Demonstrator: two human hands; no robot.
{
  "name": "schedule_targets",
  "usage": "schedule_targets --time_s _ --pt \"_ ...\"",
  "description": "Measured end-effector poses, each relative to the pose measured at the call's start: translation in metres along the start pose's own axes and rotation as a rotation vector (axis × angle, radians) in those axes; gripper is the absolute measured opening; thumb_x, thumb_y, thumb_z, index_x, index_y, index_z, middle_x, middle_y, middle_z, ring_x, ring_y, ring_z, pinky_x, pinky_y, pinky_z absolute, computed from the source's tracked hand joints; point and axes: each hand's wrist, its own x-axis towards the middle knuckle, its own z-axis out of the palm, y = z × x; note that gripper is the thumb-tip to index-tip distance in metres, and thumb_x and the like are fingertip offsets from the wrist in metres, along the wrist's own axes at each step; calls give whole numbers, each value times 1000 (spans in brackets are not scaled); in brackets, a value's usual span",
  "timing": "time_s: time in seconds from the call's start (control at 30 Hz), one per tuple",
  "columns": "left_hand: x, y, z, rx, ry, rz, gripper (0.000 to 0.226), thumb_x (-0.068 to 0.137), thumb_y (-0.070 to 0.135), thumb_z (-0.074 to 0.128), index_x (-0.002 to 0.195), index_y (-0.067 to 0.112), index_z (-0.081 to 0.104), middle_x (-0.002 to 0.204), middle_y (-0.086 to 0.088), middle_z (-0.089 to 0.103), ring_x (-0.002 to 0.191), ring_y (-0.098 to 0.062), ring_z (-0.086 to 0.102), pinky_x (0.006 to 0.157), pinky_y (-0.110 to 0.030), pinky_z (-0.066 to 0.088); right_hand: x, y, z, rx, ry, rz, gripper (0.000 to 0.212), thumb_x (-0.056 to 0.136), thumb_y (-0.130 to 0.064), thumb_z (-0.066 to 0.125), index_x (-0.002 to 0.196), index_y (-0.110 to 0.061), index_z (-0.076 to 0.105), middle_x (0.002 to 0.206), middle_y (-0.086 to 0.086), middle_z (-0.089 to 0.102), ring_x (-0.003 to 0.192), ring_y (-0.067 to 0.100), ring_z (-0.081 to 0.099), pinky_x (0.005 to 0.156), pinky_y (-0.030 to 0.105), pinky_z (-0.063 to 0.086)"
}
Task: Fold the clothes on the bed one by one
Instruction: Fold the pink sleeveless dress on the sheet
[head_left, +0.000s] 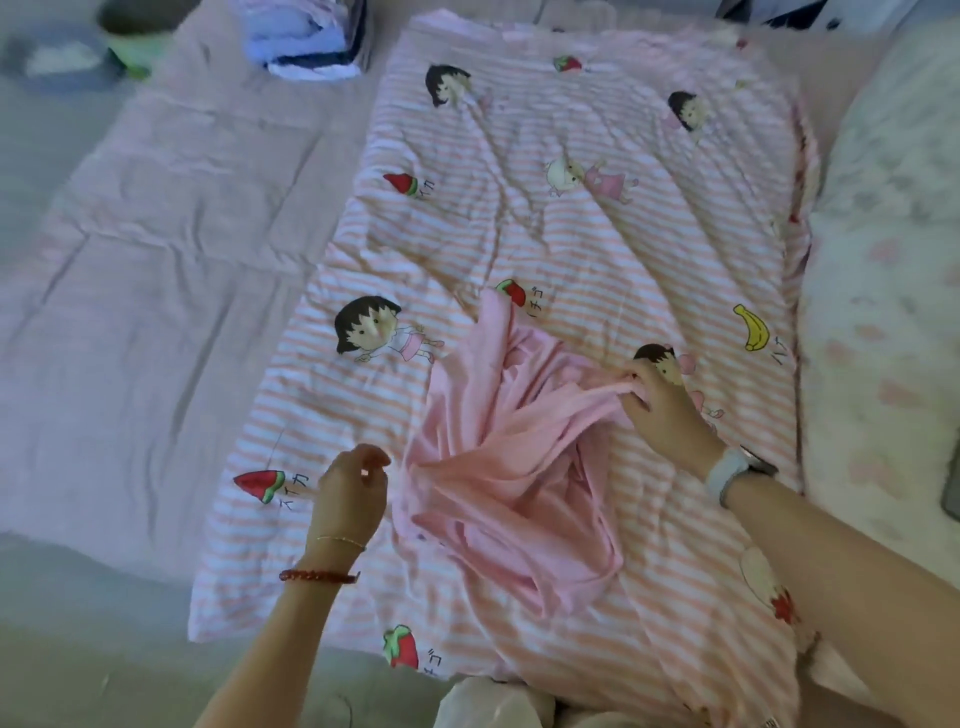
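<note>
Head view: at seven o'clock our left hand (353, 493) pinches the left edge of the crumpled pink garment (498, 467), fingers curled tight; at three o'clock our right hand (660, 405) grips its far edge, fingers closed on a bunched fold. The garment lies mid-frame on the striped cartoon quilt (519, 208). We judge that pulling unevenly could twist it or drag the quilt underneath. At eleven o'clock, a grey basin (57, 57) holds something pale; a folded stack (311, 36) sits beside it.
</note>
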Motion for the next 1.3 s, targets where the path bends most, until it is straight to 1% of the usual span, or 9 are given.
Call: schedule_targets --time_s 0.13,0.3,0.43,0.5,0.57,0.63,0.97,1.13,1.3 --pt "17 48 -3 -196 -270 57 51 88 16 61 134 16 40 127 -8 48 103 -24 59 82 -31 47 -4 -39 -58 81 85 -41 14 92 -4 48 102 -13 53 84 3 57 61 11 50 50 14 35" --pt "-3 79 70 -8 -628 168 103 82 38 68 148 15 -9 157 -4 -1 144 -20 4 116 -37 13 -31 -76 -101 194 79 -106 22 90 -1 50 89 -21 58 87 -3 60 74 6 54 61 15 37" --pt "4 102 105 -138 -824 91 104 79 31 73 149 16 -3 149 -9 30 137 -24 31 108 -31 29 -68 -66 -111 254 213 -47 20 87 4 53 84 -16 57 83 -8 57 74 1 50 67 9 36" --pt "0 114 113 -80 -889 150 64 82 24 70 136 11 38 123 -8 56 115 -23 52 92 -24 43 -89 -55 -115 270 311 12 17 87 4 53 84 -12 58 81 -5 56 74 3 50 68 14 37" --pt "-9 122 109 -31 -850 263 9 84 24 67 85 16 62 82 1 60 81 -16 55 64 -14 42 -113 -42 -120 271 377 74 21 88 2 53 77 -16 55 74 -3 52 68 6 47 63 18 35" --pt "-17 122 97 -73 -746 379 28 83 21 69 63 8 55 67 -1 48 67 -14 44 55 -15 32 -142 -28 -123 276 425 130 23 90 -3 54 76 -20 55 74 -2 53 67 8 48 61 17 35" --pt "-76 171 -42 -97 -183 774 15 85 12 65 85 15 50 78 -4 57 75 -24 52 61 -26 30 -232 -53 -138 191 794 -54 12 90 -2 55 86 -11 50 76 -11 52 68 6 45 62 5 36" --pt "-131 221 -110 -493 176 870 17 81 0 66 86 9 52 78 7 55 72 17 50 66 -6 36 -261 -109 -176 148 1005 -315 4 88 -4 57 91 -4 55 82 -20 52 72 -2 46 67 1 36" --pt "-187 251 -182 -725 254 958 28 81 -2 63 83 25 56 87 15 58 79 14 53 77 -7 41 -294 -177 -215 152 1263 -533 18 86 -18 54 84 0 55 69 -10 49 61 1 41 57 8 34"
